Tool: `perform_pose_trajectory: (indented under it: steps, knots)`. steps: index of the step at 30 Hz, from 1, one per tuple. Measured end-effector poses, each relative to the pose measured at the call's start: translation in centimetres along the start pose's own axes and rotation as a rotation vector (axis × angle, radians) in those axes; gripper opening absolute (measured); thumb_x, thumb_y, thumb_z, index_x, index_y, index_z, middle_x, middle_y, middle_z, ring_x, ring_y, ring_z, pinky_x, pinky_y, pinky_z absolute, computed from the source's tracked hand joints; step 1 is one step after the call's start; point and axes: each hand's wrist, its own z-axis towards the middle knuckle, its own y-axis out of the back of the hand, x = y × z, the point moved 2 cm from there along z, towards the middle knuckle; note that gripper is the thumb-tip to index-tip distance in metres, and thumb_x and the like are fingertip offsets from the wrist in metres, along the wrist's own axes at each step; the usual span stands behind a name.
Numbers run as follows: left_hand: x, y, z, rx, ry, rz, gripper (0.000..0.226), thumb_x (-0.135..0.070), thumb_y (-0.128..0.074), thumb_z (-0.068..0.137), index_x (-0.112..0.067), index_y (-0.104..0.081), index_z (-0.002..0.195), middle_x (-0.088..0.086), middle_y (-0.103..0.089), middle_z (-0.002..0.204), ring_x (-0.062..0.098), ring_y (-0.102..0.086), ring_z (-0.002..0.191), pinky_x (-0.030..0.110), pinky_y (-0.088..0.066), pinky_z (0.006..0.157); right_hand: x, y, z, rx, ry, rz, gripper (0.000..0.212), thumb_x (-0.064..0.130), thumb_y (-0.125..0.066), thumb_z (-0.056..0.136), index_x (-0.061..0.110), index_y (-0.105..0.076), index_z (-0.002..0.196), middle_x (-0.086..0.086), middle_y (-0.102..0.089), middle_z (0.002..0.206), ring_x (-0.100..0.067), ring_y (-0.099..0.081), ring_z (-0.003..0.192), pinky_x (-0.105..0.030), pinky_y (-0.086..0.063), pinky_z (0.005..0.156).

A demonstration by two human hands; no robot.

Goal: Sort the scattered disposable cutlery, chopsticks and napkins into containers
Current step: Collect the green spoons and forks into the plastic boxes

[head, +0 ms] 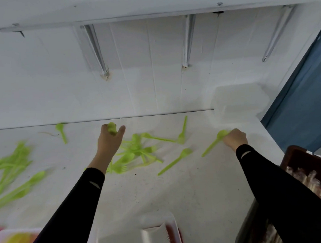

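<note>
Lime-green plastic spoons and forks lie scattered over the white table [176, 190]. My left hand [110, 141] is raised over the middle pile [137, 151] and grips a green spoon [111, 127] whose bowl sticks out above the fingers. My right hand [234, 138] curls round the bowl end of another green spoon [214, 142] lying on the table at the right. A translucent plastic container [237, 104] stands behind that hand against the wall. More green cutlery [12, 173] lies blurred at the far left.
A white lidded box [156, 234] with a red edge sits at the near table edge. A colourful pack [13, 242] is at the bottom left. A dark brown crate [306, 163] of wrapped items stands at the right, beside a blue panel [301, 107].
</note>
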Motion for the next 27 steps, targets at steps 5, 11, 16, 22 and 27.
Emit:
perform_pose_trajectory:
  steps: [5,11,16,22,27]
  knots:
    - [3.2,0.3,-0.4,0.063,-0.063,0.403,0.022,-0.027,-0.068,0.087,-0.005,-0.065,0.083,0.009,-0.064,0.078,0.030,-0.059,0.083,0.028,-0.036,0.069,2.3,-1.8,-1.0,-0.035,0.099,0.071,0.044,0.025,-0.049,0.093,0.000,-0.048,0.129,-0.022,-0.048,0.131,-0.039,-0.053,0.115,-0.039,-0.041,0.093]
    - [4.7,-1.7,-1.8,0.252,-0.071,0.615,0.035,-0.034,-0.080,0.077,-0.015,-0.068,0.104,0.004,-0.064,0.109,0.024,-0.059,0.108,0.029,-0.044,0.081,2.1,-3.0,-1.3,0.032,0.136,-0.064,0.061,0.045,-0.062,0.088,-0.001,-0.050,0.126,-0.022,-0.051,0.130,-0.037,-0.054,0.118,-0.041,-0.044,0.095]
    - [5.3,-2.2,-1.8,0.278,-0.101,0.719,0.055,-0.037,-0.076,0.081,-0.018,-0.057,0.129,0.006,-0.054,0.125,0.026,-0.052,0.120,0.035,-0.045,0.089,2.5,-4.0,-2.0,0.053,0.274,-0.176,0.026,0.034,-0.064,0.086,0.012,-0.053,0.091,-0.017,-0.057,0.110,-0.035,-0.059,0.099,-0.037,-0.044,0.079]
    - [5.1,-2.0,-1.6,0.160,-0.209,0.612,0.040,-0.033,-0.065,0.092,-0.005,-0.054,0.118,0.016,-0.059,0.111,0.035,-0.054,0.108,0.041,-0.045,0.078,2.7,-4.0,-2.1,-0.003,0.283,-0.216,0.021,0.022,-0.056,0.091,0.002,-0.058,0.099,-0.022,-0.057,0.111,-0.038,-0.058,0.100,-0.035,-0.043,0.076]
    - [3.8,-0.7,-1.4,-0.049,-0.299,0.367,0.025,-0.001,-0.053,0.092,-0.002,-0.046,0.116,0.020,-0.064,0.086,0.039,-0.058,0.077,0.037,-0.036,0.061,5.0,-3.7,-4.3,-0.057,0.518,-0.111,0.018,0.022,-0.057,0.091,0.005,-0.051,0.096,-0.014,-0.056,0.090,-0.037,-0.054,0.090,-0.038,-0.040,0.072]
